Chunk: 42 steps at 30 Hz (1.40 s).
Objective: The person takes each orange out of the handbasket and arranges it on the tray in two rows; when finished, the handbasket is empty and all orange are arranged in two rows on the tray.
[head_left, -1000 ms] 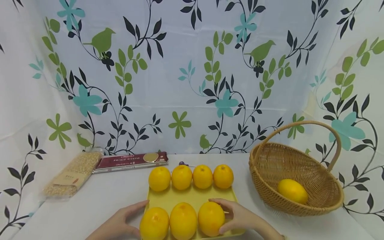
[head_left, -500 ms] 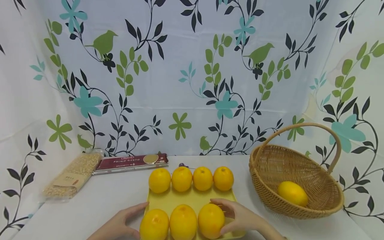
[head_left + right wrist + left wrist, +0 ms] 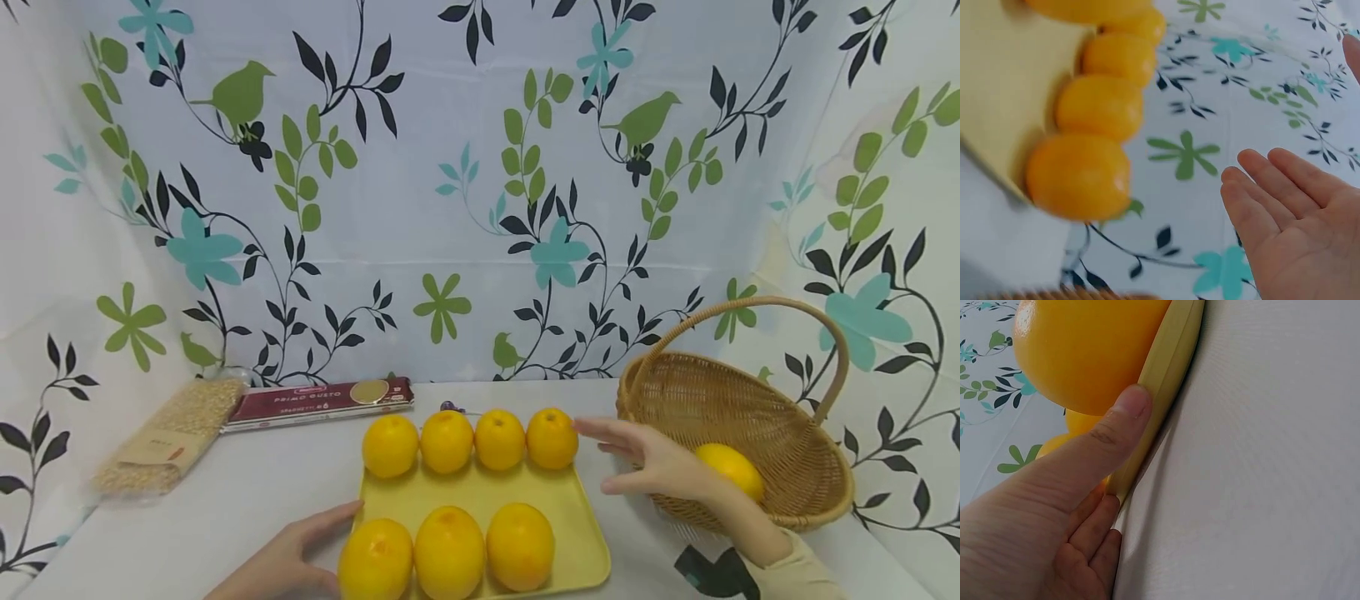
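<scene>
A yellow tray (image 3: 465, 492) carries a back row of several small oranges and a front row of three larger orange-yellow fruits. My left hand (image 3: 277, 560) rests against the tray's left side; in the left wrist view its thumb (image 3: 1119, 425) touches the rim beside a front fruit (image 3: 1088, 350). Over the space between tray and basket, my right hand (image 3: 663, 464) is raised with its fingers extended and holds nothing. Its fingertips appear close to the rightmost back orange (image 3: 552, 438) in the head view, but the right wrist view shows them apart from the oranges (image 3: 1079, 177).
A wicker basket (image 3: 795, 467) with a tall handle stands at the right, a yellow fruit (image 3: 731, 469) inside, partly behind my right arm. At back left lie a red spaghetti packet (image 3: 322, 400) and a bag of pale grains (image 3: 168, 442). A patterned cloth (image 3: 480, 208) hangs behind.
My right hand has left the right front fruit and moved up and to the right, toward the basket side. That fruit stays on the tray. The left hand keeps its place.
</scene>
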Each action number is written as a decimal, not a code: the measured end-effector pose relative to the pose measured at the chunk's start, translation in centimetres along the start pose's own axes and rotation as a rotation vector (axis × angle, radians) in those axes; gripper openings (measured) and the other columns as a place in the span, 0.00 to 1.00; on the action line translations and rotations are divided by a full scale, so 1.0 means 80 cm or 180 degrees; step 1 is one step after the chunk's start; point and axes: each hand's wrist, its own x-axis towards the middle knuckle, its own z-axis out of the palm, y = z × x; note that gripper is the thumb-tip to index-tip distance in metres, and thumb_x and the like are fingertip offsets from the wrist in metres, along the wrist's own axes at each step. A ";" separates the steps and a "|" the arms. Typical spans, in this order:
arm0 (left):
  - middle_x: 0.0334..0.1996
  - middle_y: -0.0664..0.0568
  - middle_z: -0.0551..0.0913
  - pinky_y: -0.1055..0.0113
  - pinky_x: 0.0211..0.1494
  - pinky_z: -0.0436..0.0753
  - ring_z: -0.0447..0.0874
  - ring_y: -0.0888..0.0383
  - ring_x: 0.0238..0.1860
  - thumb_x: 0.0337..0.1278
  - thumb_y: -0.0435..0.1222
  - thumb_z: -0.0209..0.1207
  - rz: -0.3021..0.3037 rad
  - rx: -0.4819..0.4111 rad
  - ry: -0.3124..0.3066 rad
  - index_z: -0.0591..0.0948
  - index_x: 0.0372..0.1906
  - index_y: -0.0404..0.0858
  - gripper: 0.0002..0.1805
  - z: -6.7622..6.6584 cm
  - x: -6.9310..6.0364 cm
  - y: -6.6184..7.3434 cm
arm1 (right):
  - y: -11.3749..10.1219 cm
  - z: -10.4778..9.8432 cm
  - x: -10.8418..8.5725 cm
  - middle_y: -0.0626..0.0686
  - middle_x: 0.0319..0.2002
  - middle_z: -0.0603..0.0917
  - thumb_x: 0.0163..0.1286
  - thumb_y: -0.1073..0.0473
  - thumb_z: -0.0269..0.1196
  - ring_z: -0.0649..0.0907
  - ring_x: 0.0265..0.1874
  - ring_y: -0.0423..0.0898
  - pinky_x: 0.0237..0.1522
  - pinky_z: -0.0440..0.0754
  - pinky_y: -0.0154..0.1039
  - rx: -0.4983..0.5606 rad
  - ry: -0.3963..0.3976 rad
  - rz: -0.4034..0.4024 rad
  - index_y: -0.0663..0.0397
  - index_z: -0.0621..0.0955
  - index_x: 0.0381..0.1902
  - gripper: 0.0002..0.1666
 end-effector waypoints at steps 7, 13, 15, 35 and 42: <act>0.65 0.40 0.57 0.33 0.55 0.49 0.47 0.35 0.63 0.37 0.42 0.68 0.0109 0.0184 0.0010 0.61 0.66 0.44 0.45 0.001 0.002 0.001 | -0.015 -0.067 -0.019 0.60 0.58 0.69 0.56 0.58 0.65 0.69 0.56 0.55 0.54 0.69 0.46 -0.0951 0.0469 0.0345 0.63 0.66 0.60 0.36; 0.64 0.41 0.58 0.34 0.56 0.50 0.48 0.36 0.63 0.39 0.43 0.67 0.0182 0.0375 0.0075 0.61 0.66 0.42 0.44 -0.001 0.004 0.001 | -0.004 -0.107 -0.030 0.58 0.55 0.73 0.59 0.53 0.62 0.73 0.52 0.57 0.49 0.75 0.48 -0.1105 0.0511 0.0841 0.58 0.68 0.59 0.32; 0.64 0.41 0.58 0.33 0.56 0.49 0.48 0.35 0.63 0.38 0.43 0.67 0.0164 0.0321 0.0064 0.61 0.66 0.42 0.45 0.000 0.003 0.000 | 0.001 -0.115 -0.034 0.59 0.54 0.74 0.60 0.53 0.61 0.74 0.51 0.57 0.47 0.76 0.48 -0.1132 0.0494 0.0900 0.59 0.69 0.59 0.30; 0.65 0.40 0.57 0.33 0.56 0.48 0.47 0.35 0.63 0.42 0.40 0.66 0.0175 0.0106 0.0004 0.60 0.66 0.42 0.42 -0.002 -0.001 -0.007 | 0.084 -0.141 -0.072 0.76 0.54 0.66 0.54 0.45 0.64 0.63 0.52 0.73 0.45 0.67 0.66 -0.1572 -0.0056 0.1979 0.75 0.66 0.57 0.44; 0.64 0.41 0.58 0.34 0.57 0.48 0.48 0.36 0.63 0.42 0.39 0.66 0.0302 0.0246 0.0017 0.61 0.66 0.41 0.42 -0.002 0.000 -0.005 | 0.097 -0.136 -0.080 0.80 0.53 0.61 0.57 0.44 0.62 0.66 0.48 0.75 0.35 0.77 0.61 -0.0972 -0.0186 0.2740 0.77 0.59 0.59 0.47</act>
